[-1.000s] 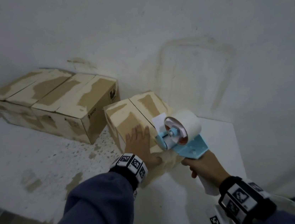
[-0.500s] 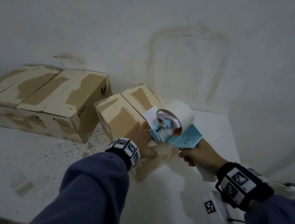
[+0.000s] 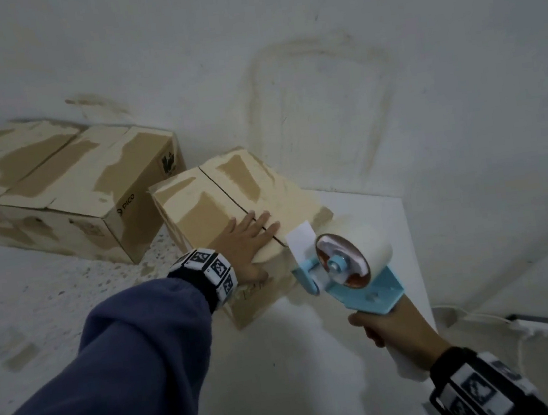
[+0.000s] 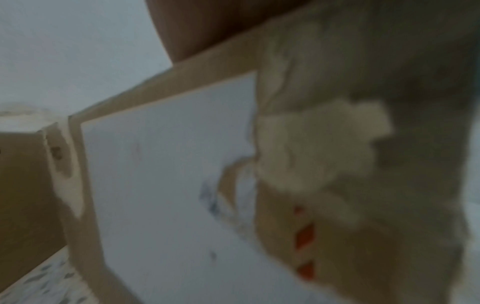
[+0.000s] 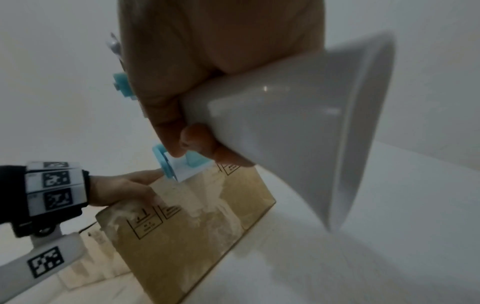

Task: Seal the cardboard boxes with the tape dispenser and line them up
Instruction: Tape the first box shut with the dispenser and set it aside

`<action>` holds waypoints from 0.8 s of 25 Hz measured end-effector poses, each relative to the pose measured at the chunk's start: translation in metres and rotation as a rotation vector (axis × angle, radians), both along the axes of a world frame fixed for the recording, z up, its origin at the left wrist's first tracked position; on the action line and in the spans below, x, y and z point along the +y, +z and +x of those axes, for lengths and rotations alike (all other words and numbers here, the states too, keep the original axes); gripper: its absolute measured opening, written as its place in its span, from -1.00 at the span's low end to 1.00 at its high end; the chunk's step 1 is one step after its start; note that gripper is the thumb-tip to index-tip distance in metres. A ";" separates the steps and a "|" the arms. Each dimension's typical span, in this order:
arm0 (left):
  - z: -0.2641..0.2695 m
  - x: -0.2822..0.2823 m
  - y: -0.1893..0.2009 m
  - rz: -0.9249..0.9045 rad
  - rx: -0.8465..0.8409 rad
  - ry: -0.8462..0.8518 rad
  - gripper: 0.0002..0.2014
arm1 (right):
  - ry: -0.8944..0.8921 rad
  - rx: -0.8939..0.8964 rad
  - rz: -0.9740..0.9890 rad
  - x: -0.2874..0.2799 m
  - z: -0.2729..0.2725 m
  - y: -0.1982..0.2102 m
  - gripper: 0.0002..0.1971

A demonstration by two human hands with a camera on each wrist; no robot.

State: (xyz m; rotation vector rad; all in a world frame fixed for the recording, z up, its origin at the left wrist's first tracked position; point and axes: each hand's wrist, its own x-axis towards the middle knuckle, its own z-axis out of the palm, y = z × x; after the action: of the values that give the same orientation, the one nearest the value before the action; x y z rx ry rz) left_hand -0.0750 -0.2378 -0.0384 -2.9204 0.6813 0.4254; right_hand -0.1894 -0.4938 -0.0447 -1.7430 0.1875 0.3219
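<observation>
Your left hand [image 3: 247, 241] lies flat, fingers straight, across the flap seam of the small brown cardboard box [image 3: 231, 209] on the white table [image 3: 305, 358]. It looks light and liable to slide, so press down. Your right hand [image 3: 397, 333] grips the blue tape dispenser [image 3: 348, 263] by its handle, just beside the box's near edge.

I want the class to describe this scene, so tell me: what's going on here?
A person is about to tape a small cardboard box shut on a white table. The left hand lies flat on its top flaps, across the untaped seam. The right hand grips a blue tape dispenser at the box's near edge. Larger boxes sit behind to the left.
</observation>
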 end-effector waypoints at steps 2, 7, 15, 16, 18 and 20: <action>-0.008 -0.015 0.001 0.039 -0.059 -0.035 -0.12 | 0.011 -0.011 -0.002 -0.001 0.003 -0.003 -0.82; -0.020 -0.034 -0.013 -0.153 -0.039 -0.049 -0.38 | -0.015 0.016 0.006 0.006 0.007 -0.013 -0.84; -0.009 -0.046 -0.012 -0.246 -0.006 0.321 -0.35 | -0.046 0.053 0.046 0.007 0.010 -0.024 -0.83; -0.009 -0.047 -0.013 -0.210 -0.011 0.332 -0.34 | -0.048 0.058 0.037 0.009 0.012 -0.026 -0.83; -0.008 -0.048 -0.014 -0.177 -0.027 0.326 -0.34 | -0.049 0.066 0.018 0.015 0.016 -0.032 -0.84; -0.007 -0.047 -0.013 -0.156 -0.039 0.312 -0.36 | -0.064 0.073 0.008 0.018 0.021 -0.038 -0.83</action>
State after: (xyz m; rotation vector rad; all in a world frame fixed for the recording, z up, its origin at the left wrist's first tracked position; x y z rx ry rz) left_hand -0.0821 -0.2844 -0.0515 -3.1846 0.2616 0.3557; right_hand -0.1681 -0.4761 -0.0830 -1.7147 0.2937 0.3393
